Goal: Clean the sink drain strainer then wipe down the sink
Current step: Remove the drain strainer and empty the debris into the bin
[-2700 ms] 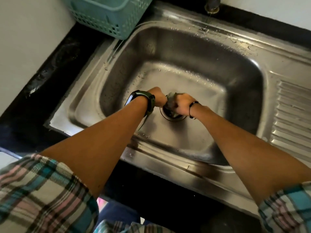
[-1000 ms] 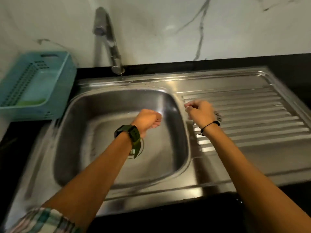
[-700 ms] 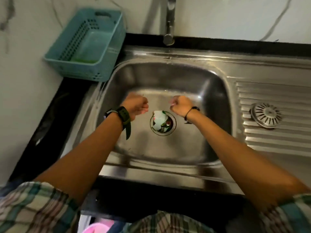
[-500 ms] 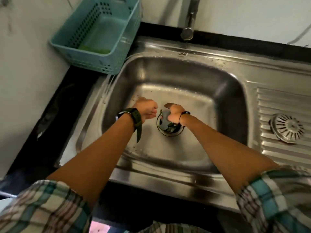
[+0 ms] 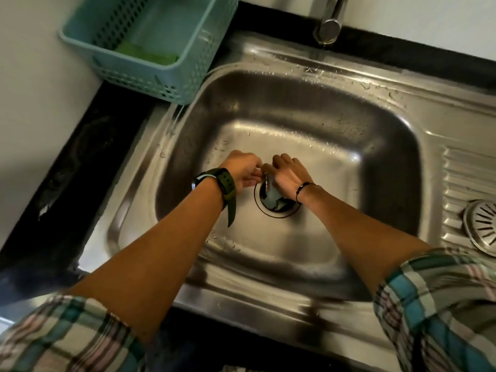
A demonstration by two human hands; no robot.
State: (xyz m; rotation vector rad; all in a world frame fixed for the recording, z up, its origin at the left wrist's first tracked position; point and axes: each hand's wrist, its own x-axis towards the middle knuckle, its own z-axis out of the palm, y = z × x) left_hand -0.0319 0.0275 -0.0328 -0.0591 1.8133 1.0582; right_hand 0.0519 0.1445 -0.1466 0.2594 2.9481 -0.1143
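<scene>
Nearest the camera, two plaid sleeves [image 5: 440,304] are seen, with bare forearms reaching into the steel sink [image 5: 375,146]. The left hand [image 5: 243,170], above a green watch [image 5: 224,183], is held with its fingers curled; whether anything is pinched between them cannot be told. The right hand [image 5: 288,171] is laid over the open drain hole [image 5: 277,202], and crumpled pale debris [image 5: 272,196] is gripped beneath its curled fingers. The drain strainer [image 5: 481,230] lies flat on the ribbed drainboard at the right, slotted face up; being round, it shows no long axis. Farther off, a teal basket [image 5: 150,65] stands on the black counter [image 5: 88,146], and a tap [image 5: 328,25] hangs over the sink's far rim.
</scene>
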